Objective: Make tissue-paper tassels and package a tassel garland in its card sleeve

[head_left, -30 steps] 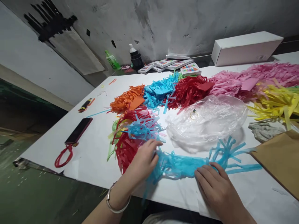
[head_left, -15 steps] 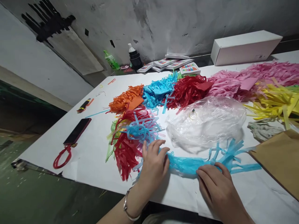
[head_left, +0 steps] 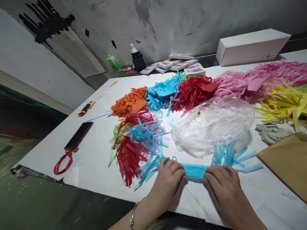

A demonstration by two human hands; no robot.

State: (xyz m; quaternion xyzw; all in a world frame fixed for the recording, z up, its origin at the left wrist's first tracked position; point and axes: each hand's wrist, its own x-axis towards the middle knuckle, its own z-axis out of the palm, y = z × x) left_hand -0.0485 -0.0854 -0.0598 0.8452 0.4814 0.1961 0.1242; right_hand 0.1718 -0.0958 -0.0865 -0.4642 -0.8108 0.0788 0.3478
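Blue tissue paper, rolled into 1 tight band (head_left: 194,171) with loose fringe fanning out at both ends, is being pressed against the white table (head_left: 96,153) near its front edge. 2 hands are being used on it: the left hand (head_left: 169,179) is being closed over the band's left part, fingers curled down onto it, and the right hand (head_left: 223,185) is being closed over its right part in the same way, with a short stretch of flattened blue paper showing between them. The fringe strips at the left end are being splayed toward a mixed pile of red, blue and green fringe (head_left: 136,140); those at the right end are standing up just in front of 1 crumpled clear plastic bag (head_left: 213,123).

Behind these, 5 single-colour heaps are being kept in a row: 1 orange heap (head_left: 128,102), 1 blue heap (head_left: 160,92), 1 red heap (head_left: 194,91), 1 pink heap (head_left: 259,78) and 1 yellow heap (head_left: 283,103). 1 dark phone (head_left: 78,135) with a red loop is lying at the left, 1 long white box (head_left: 251,48) at the back, and 1 brown sheet (head_left: 285,163) at the right.
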